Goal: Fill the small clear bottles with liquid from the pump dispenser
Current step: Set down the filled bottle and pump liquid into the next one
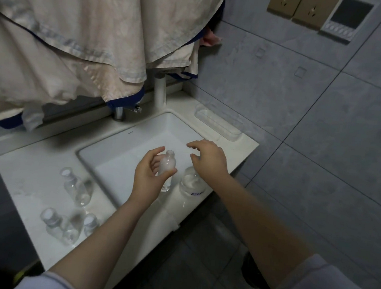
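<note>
An uncapped small bottle (168, 170) is gripped by the left hand (148, 177) over the sink's (123, 152) front edge, the right hand (209, 158) hovers loose-fingered above the dispenser (192, 183), and capped bottles (74, 185) stand on the bench (30, 175), seemingly finished.

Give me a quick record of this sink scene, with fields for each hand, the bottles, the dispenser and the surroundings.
left hand: grips an uncapped small clear bottle upright over the sink edge
right hand: open, hovering above the pump dispenser, holding nothing
other bottles: several capped, standing on the counter left of the sink
dispenser: clear, on the sink's front edge
behind: cloth hanging over the faucet
</note>
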